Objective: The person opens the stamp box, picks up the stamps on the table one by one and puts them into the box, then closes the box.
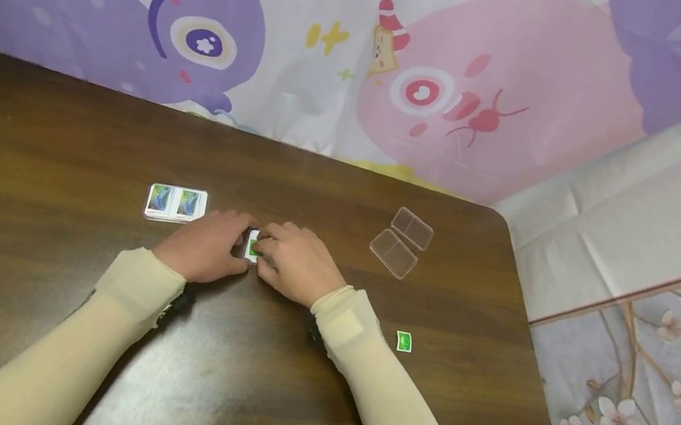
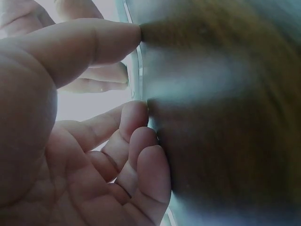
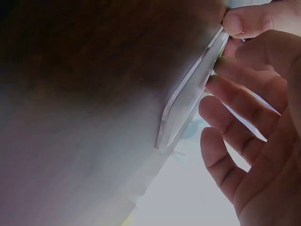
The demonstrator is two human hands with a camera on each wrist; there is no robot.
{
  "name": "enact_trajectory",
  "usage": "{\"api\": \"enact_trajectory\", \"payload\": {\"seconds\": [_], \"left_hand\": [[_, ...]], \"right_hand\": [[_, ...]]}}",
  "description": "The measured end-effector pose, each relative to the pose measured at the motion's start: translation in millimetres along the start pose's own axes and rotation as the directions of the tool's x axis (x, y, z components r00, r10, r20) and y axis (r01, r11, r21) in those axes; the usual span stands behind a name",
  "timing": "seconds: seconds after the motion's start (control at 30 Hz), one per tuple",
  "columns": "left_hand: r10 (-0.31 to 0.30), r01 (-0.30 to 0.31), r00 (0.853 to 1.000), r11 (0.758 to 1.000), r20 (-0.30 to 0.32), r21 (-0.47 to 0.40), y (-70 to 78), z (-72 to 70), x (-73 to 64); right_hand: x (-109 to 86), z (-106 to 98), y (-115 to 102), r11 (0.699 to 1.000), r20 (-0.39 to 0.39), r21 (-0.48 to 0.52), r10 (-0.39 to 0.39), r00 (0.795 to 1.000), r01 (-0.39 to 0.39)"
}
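Near the middle of the table, a small clear case (image 3: 190, 96) lies between my two hands. A white card with a green picture (image 1: 253, 247) shows inside it. My left hand (image 1: 208, 244) holds the case at its left side, thumb on the near edge and fingers on the far one. From the right, my right hand (image 1: 299, 263) reaches over the case, its thumb and fingertips pinching at the green picture card. Those fingers hide much of the case and card. In the right wrist view, the case's clear rim runs up to the fingertips.
Left of my hands sits a clear case with two blue-green picture cards (image 1: 176, 203). Two transparent case halves, one farther (image 1: 413, 228) and one nearer (image 1: 393, 253), lie at the right. A small green card (image 1: 403, 341) rests beside my right forearm. A printed curtain (image 1: 308, 85) hangs behind the table.
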State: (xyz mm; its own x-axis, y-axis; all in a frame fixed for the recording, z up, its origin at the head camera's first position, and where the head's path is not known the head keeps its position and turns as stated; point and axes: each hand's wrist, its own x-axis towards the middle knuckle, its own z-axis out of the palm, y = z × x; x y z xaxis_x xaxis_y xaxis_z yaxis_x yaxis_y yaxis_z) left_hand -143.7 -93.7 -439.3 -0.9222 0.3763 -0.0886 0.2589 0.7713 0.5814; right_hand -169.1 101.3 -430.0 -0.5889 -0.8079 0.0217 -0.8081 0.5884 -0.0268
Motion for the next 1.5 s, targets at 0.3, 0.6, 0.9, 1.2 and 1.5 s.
{"api": "enact_trajectory", "payload": {"seconds": [0.3, 0.6, 0.9, 1.2, 1.5], "left_hand": [[-0.008, 0.008, 1.000, 1.000, 0.003, -0.006, -1.7, -0.1, 2.1], [-0.013, 0.013, 1.000, 1.000, 0.009, -0.009, -1.3, -0.4, 2.5], [-0.009, 0.009, 1.000, 1.000, 0.009, -0.013, -2.5, -0.4, 1.9], [-0.001, 0.001, 1.000, 1.000, 0.005, -0.007, -4.3, 0.6, 2.9], [-0.016, 0.016, 1.000, 1.000, 0.013, -0.013, -2.8, -0.2, 2.3]], "right_hand": [[2.3, -3.4, 0.0, 1.000, 0.009, -0.002, 0.024, 1.000, -0.024], [4.1, -3.2, -2.6, 1.000, 0.031, 0.010, 0.027, 0.999, -0.028], [3.1, -1.7, -1.8, 0.996, 0.039, 0.079, 0.043, 0.998, -0.046], [3.3, -0.7, 0.8, 0.992, 0.045, 0.120, 0.033, 0.998, -0.039], [0.7, -3.2, 5.3, 0.981, 0.034, 0.189, 0.039, 0.999, -0.045]]}}
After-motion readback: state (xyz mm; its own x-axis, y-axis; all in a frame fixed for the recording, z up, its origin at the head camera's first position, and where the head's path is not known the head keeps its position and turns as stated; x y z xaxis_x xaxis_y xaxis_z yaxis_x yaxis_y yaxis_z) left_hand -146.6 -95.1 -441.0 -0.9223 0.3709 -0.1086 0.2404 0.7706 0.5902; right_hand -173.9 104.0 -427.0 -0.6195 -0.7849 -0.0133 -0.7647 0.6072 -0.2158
